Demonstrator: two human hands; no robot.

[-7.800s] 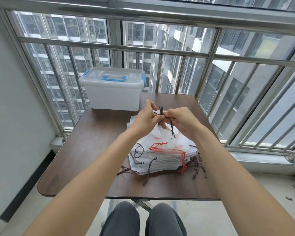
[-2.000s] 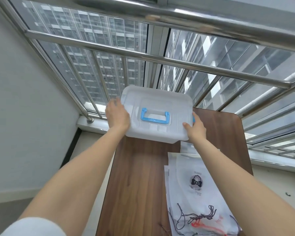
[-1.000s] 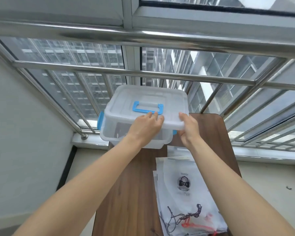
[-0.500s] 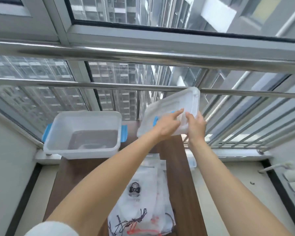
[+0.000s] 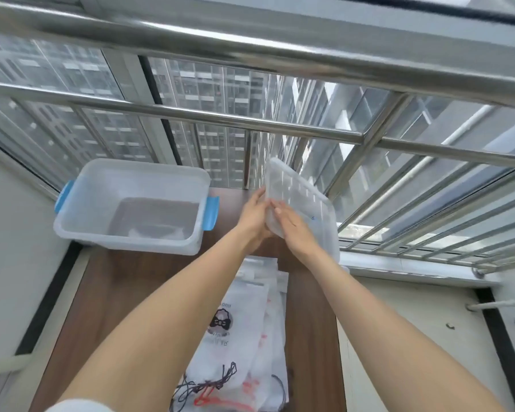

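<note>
1. Steel railing (image 5: 250,123) and glass close off the balcony, with tower blocks beyond. A dark brown worktop (image 5: 116,292) runs from me out to the window.
2. At the far left end of the worktop stands the clear plastic box (image 5: 149,169), upright with its mouth open. It has a blue latch (image 5: 62,197) on its left end and another on its right.
3. The brown of the worktop shows through the box's floor. A pale patch lies against the near wall, and I cannot make out what it is.
4. The lid (image 5: 304,200) is off the box and well to its right. I hold it in the air over the far right corner of the worktop, close to the rails. It is tipped steeply on edge, with its ribbed underside turned toward me and a spot of blue from the handle showing through.
5. My left hand (image 5: 254,217) grips the lid's near left edge, fingers curled up along the rim.
6. My right hand (image 5: 295,233) rests on the lid's face just beside the left hand. Its fingers (image 5: 277,211) are fairly straight and pressed flat on the plastic. I cannot tell whether the thumb hooks the edge.
7. Nearer to me, right of the worktop's middle, lies a stack of white drawstring bags (image 5: 238,322). The top bag carries a black bow print.
8. Dark cords (image 5: 208,385) and a red one trail loose over the near end of the stack.
9. The bags lie on the worktop outside the box, apart from both box and lid.
</note>
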